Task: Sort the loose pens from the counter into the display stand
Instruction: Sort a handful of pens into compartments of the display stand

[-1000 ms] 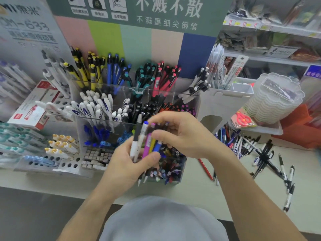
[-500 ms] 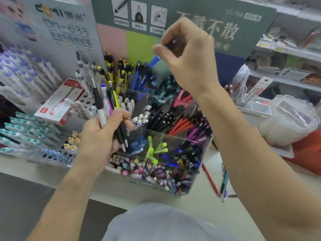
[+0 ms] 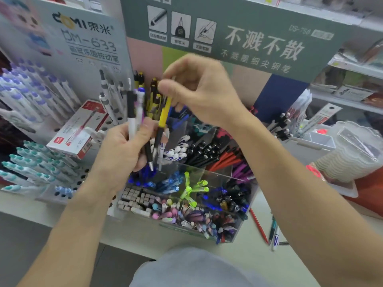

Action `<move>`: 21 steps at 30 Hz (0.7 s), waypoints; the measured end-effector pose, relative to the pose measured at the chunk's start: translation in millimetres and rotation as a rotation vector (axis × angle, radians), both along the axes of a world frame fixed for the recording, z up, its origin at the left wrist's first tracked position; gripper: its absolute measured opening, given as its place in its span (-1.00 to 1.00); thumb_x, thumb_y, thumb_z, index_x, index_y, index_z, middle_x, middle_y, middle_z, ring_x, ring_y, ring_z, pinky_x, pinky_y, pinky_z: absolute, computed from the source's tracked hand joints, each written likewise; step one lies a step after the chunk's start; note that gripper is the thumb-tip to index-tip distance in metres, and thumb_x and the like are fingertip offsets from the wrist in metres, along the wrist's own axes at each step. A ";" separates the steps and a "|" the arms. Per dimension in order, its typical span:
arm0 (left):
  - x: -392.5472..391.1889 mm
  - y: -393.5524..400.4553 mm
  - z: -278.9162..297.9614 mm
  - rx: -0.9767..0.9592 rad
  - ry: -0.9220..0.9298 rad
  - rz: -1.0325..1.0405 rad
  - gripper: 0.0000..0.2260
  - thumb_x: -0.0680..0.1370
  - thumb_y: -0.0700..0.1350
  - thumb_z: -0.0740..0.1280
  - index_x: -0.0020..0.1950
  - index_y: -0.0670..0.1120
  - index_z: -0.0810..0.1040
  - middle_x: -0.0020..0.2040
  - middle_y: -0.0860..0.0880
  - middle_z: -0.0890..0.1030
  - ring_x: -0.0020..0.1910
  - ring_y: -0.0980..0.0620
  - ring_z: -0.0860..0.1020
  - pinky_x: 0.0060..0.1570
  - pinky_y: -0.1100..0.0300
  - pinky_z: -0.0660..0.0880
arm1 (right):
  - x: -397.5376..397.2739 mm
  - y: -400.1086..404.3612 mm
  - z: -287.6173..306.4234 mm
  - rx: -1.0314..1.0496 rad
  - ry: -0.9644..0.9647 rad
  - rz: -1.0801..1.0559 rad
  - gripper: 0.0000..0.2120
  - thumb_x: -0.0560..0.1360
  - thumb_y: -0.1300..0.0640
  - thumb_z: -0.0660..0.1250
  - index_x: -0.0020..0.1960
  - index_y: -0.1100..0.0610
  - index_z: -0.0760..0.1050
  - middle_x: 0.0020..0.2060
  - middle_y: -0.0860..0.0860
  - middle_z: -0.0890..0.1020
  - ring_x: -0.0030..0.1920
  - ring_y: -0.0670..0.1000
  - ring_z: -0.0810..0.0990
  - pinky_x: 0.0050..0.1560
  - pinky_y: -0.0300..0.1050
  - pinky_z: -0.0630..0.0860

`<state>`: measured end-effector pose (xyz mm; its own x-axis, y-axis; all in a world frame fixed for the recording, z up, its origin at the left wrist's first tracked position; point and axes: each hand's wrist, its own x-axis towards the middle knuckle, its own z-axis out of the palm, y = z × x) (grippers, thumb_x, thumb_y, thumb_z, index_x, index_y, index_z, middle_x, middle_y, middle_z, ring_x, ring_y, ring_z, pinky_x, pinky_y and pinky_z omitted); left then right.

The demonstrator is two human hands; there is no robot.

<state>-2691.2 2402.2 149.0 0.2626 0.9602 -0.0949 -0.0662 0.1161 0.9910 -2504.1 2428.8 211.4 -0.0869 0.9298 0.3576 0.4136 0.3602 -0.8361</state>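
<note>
Gripping a small bundle of pens (image 3: 138, 112) upright, the left hand (image 3: 124, 154) sat just left of the frame's centre, its fingers and thumb curled round the barrels. At about one o'clock from it, the right hand (image 3: 199, 90) pinched the top of a yellow pen (image 3: 164, 112) between thumb and forefinger, that pen standing just beside the bundle with its lower end hidden at the left hand. Below both hands, toward five o'clock, stood the clear display stand (image 3: 186, 228), its compartments crowded with blue, green, black, orange and pastel pens. At four o'clock from the stand, a few loose pens (image 3: 269, 230) lay on the counter (image 3: 259, 266). A red-and-white box (image 3: 80, 131) rested at nine o'clock from the left hand.
</note>
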 end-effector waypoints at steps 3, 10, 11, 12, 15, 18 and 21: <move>-10.3 8.7 -4.8 0.020 -0.018 0.129 -0.73 0.58 0.13 0.25 -0.04 0.00 0.66 -0.24 -0.03 0.57 -0.55 0.08 0.30 -0.63 0.32 0.20 | 7.5 9.6 6.4 0.263 0.127 -0.251 -0.70 0.45 0.16 0.57 0.03 0.15 0.48 -0.22 0.08 0.67 -0.30 0.04 0.68 -0.26 -0.06 0.64; -15.1 13.2 -8.8 0.009 -0.048 0.077 -0.69 0.63 0.10 0.20 0.00 -0.03 0.67 -0.29 -0.04 0.33 -0.52 0.08 0.19 -0.62 0.32 0.16 | -13.5 43.2 -13.4 0.427 -0.119 -0.251 -0.71 0.40 0.12 0.59 -0.08 0.30 0.58 -0.31 0.01 0.69 -0.35 -0.10 0.64 -0.24 -0.24 0.60; -13.8 12.1 -9.2 -0.002 -0.043 0.064 -0.68 0.62 0.11 0.21 0.02 -0.05 0.67 -0.28 -0.04 0.34 -0.52 0.09 0.20 -0.62 0.32 0.17 | -16.7 46.6 -14.6 0.415 -0.168 -0.237 -0.75 0.41 0.12 0.58 -0.10 0.27 0.62 -0.30 -0.02 0.69 -0.35 -0.16 0.62 -0.23 -0.31 0.57; -12.4 11.0 -9.9 -0.020 -0.044 0.056 -0.67 0.61 0.12 0.20 0.04 -0.06 0.66 -0.29 -0.02 0.35 -0.52 0.10 0.22 -0.62 0.33 0.17 | -18.4 50.2 -14.7 0.404 -0.227 -0.221 -0.81 0.41 0.13 0.58 -0.12 0.24 0.66 -0.29 -0.04 0.70 -0.33 -0.21 0.61 -0.20 -0.36 0.55; -7.1 7.9 -12.0 -0.056 -0.107 0.007 -0.63 0.59 0.14 0.19 0.04 -0.09 0.65 -0.33 0.04 0.39 -0.52 0.13 0.24 -0.60 0.28 0.08 | -20.5 58.2 -12.7 0.317 -0.479 -0.143 -0.88 0.47 0.12 0.52 -0.09 0.19 0.74 -0.21 0.01 0.74 -0.24 -0.12 0.64 -0.07 -0.21 0.59; -3.0 4.1 -12.3 -0.053 -0.117 -0.042 -0.64 0.58 0.14 0.20 0.03 -0.07 0.67 -0.33 0.03 0.39 -0.51 0.12 0.26 -0.59 0.28 0.08 | -21.3 49.5 -14.4 0.276 -0.649 -0.105 -0.79 0.60 0.15 0.34 0.08 0.24 0.70 -0.04 0.16 0.66 -0.06 0.10 0.61 0.03 0.00 0.54; 1.6 -3.4 -12.0 -0.072 -0.183 -0.170 -0.63 0.59 0.14 0.19 0.02 -0.04 0.71 -0.33 0.02 0.37 -0.49 0.08 0.22 -0.53 0.15 0.03 | -15.7 7.7 -9.9 0.325 -0.420 -0.148 -0.78 0.63 0.20 0.27 0.18 0.26 0.62 -0.06 0.11 0.58 -0.14 -0.03 0.55 -0.07 -0.19 0.49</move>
